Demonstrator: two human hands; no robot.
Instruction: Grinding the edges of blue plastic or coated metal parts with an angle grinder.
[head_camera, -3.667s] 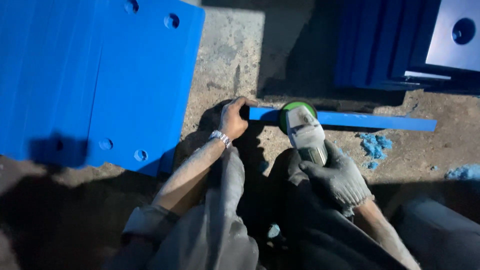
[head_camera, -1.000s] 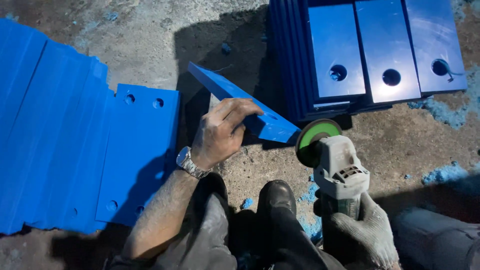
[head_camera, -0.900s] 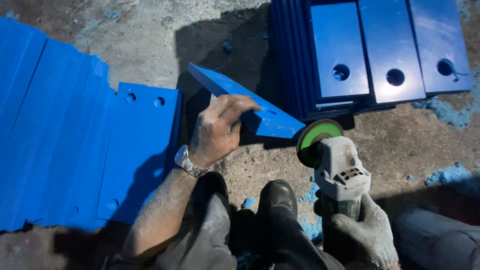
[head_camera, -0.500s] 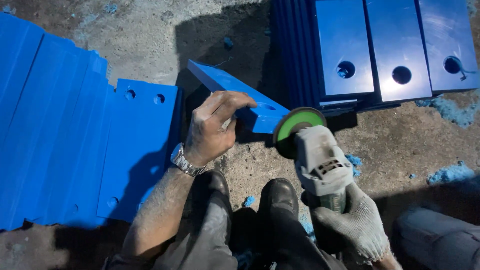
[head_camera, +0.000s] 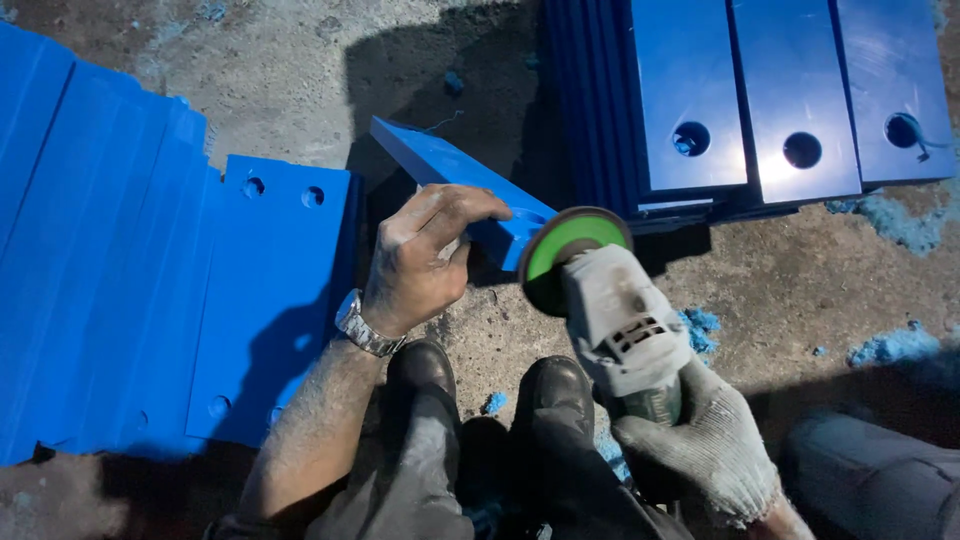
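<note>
Left hand (head_camera: 425, 265) fingers clamped on the blue strip (head_camera: 455, 190) on the floor, long axis running up-left. Right hand (head_camera: 705, 450) (gloved) wrapped round the grinder (head_camera: 610, 310), disc w/ green face just right of strip's near end.

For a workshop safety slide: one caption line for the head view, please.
Bare left hand steadies a blue bar while the gloved right hand brings a grinder to its end.
</note>
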